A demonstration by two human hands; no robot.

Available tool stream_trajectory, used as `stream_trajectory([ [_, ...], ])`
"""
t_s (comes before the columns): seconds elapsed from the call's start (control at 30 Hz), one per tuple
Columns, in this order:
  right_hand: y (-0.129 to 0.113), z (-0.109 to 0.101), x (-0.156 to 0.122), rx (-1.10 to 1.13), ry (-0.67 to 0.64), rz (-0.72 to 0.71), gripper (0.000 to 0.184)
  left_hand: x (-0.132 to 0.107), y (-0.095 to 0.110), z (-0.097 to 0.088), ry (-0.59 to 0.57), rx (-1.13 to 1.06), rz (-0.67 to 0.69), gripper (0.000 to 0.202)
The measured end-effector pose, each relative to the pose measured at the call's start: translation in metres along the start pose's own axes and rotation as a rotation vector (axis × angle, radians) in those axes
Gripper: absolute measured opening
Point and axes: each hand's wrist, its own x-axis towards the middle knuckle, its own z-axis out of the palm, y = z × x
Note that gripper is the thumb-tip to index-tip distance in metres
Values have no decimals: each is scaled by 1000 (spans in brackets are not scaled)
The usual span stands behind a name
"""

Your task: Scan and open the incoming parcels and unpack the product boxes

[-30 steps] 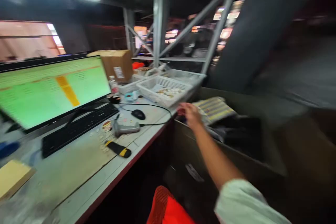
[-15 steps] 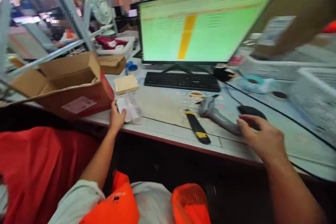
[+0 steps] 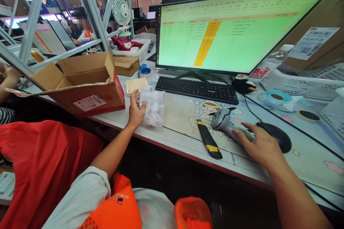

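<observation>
My left hand (image 3: pixel 135 111) grips a clear plastic bag (image 3: pixel 153 106) of small white parts and holds it upright on the desk (image 3: pixel 182 139), just right of an open cardboard box (image 3: pixel 80 82). My right hand (image 3: pixel 259 145) lies over the handle of a grey barcode scanner (image 3: pixel 223 120), fingers spread and touching it, next to a black mouse (image 3: pixel 276 139). A black and yellow utility knife (image 3: pixel 209 139) lies between the two hands.
A green-lit monitor (image 3: pixel 231 30) and black keyboard (image 3: pixel 197 89) stand behind. White baskets (image 3: pixel 303 84), tape rolls (image 3: pixel 278 98) and a labelled box (image 3: pixel 317 39) sit at right. A person sits beyond the metal rack (image 3: pixel 91 7) at left. A red cloth (image 3: pixel 40 164) lies at lower left.
The view swung from the bin on the right to the desk. My left hand lifted the bag upright. My right hand came from the bin to the scanner handle.
</observation>
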Motion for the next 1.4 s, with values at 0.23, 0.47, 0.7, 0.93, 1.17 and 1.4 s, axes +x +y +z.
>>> stream_trajectory([
  [0.23, 71, -31, 24, -204, 361, 58, 56, 25, -1, 17, 33, 185, 195, 34],
  [0.47, 17, -49, 20, -109, 474, 0, 45, 26, -27, 18, -380, 313, 105, 69],
  [0.7, -128, -22, 15, 319, 70, -337, 36, 22, -37, 2, -643, 427, -36, 85],
  [0.93, -141, 14, 40, 382, -44, -322, 35, 22, -33, -2, -660, 357, 51, 64],
  [1.17, -176, 90, 67, 275, -318, -362, 55, 21, -18, 3, -645, 245, 155, 56],
  [1.4, -192, 109, 78, 162, -394, -438, 37, 25, -3, 14, -591, 311, 145, 44],
])
